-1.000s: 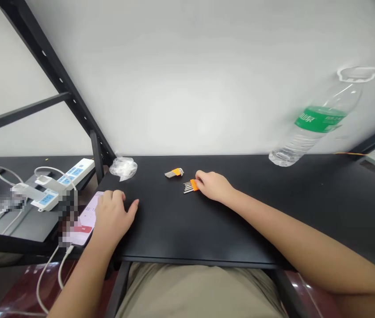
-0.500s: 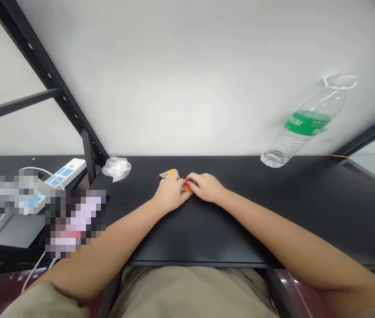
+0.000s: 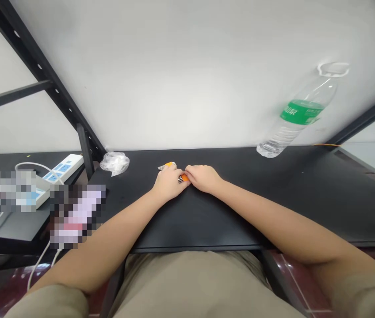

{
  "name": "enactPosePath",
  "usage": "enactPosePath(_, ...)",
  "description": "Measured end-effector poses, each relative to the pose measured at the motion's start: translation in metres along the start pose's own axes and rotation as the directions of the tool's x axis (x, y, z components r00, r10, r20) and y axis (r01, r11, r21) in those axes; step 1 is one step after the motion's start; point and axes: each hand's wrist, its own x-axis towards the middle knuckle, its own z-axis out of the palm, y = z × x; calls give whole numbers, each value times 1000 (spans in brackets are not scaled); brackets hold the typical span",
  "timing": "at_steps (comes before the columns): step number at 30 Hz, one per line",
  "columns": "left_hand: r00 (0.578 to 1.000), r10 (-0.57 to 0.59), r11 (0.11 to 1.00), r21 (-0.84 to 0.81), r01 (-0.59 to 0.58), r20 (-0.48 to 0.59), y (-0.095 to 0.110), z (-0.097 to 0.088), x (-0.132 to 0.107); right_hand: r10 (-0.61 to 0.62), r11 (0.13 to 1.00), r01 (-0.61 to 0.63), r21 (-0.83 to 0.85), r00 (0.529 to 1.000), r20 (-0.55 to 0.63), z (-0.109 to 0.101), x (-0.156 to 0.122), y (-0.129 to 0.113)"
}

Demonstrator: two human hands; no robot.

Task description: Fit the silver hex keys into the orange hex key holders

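Left hand (image 3: 169, 183) and right hand (image 3: 203, 179), fingers curled, flank one orange-handled steel hex key set (image 3: 183, 178), grip indeterminate; a second set (image 3: 166, 165) lies just beyond.

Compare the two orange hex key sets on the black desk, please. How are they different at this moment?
The farther hex key set lies beyond the left hand, while the nearer hex key set lies between the left hand and the right hand. The nearer set is against the right hand's fingers; the farther set is not. Both sets have an orange holder and steel keys, and both lie on the black desk.
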Motion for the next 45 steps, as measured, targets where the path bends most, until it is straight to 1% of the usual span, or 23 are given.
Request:
enactPosePath(3, 1000, -15, 1000, -27, 15, 20, 0, 0, 1, 29, 997, -29, 67, 1000, 2, 1, 3, 2)
enactPosePath(6, 1000, -17, 1000, -22, 17, 15, 0, 0, 0, 35, 998, -35, 44, 999, 3, 0, 4, 2)
enactPosePath(9, 1000, 1, 1000, -20, -1, -10, -2, 2, 0, 0, 1000, 0, 23, 1000, 2, -3, 5, 3)
enactPosePath(13, 1000, 6, 998, -55, -7, -15, -4, 5, 1, -81, 987, 79, 140, 997, 9, -5, 8, 7)
enactPosePath(15, 1000, -7, 999, -47, 6, -10, -3, 5, 1, -61, 987, 62, 149, 998, -8, -4, 10, 8)
enactPosePath(17, 999, -34, 999, -21, 34, -4, -1, 3, 1, -2, 992, 5, 128, 1000, -21, -2, 11, 9)
enactPosePath(20, 998, -55, 998, 17, 55, -2, 3, 1, 0, 99, 990, -98, 99, 995, -7, -1, 11, 10)
enactPosePath(22, 999, -48, 998, 33, 48, -2, 5, -1, -1, 117, 991, -117, 66, 993, 1, 1, 9, 11)
enactPosePath(27, 999, -34, 998, 62, 33, 4, 6, -3, -2, 53, 996, -56, -73, 997, -51, 11, -1, 12)
enactPosePath(30, 999, -46, 997, 65, 45, 26, 6, -4, -3, -26, 995, 18, -95, 996, -86, 14, -2, 17)
enactPosePath(32, 998, -47, 997, 58, 45, 38, 6, -5, -3, -82, 996, 76, -53, 989, -120, 14, -1, 23)
enactPosePath(35, 998, -43, 998, 43, 42, 35, 5, -6, -3, -127, 988, 139, 69, 981, -145, 11, 2, 33)
enactPosePath(38, 999, -38, 999, 29, 37, 30, 3, -5, -2, -118, 977, 140, 161, 983, -141, 11, 6, 39)
enactPosePath(41, 999, -29, 999, 23, 28, 37, 1, -5, -1, -106, 972, 130, 195, 986, -131, 12, 10, 44)
enactPosePath(45, 998, -31, 999, 27, 29, 48, 1, -5, -1, -125, 954, 150, 260, 986, -108, 12, 11, 50)
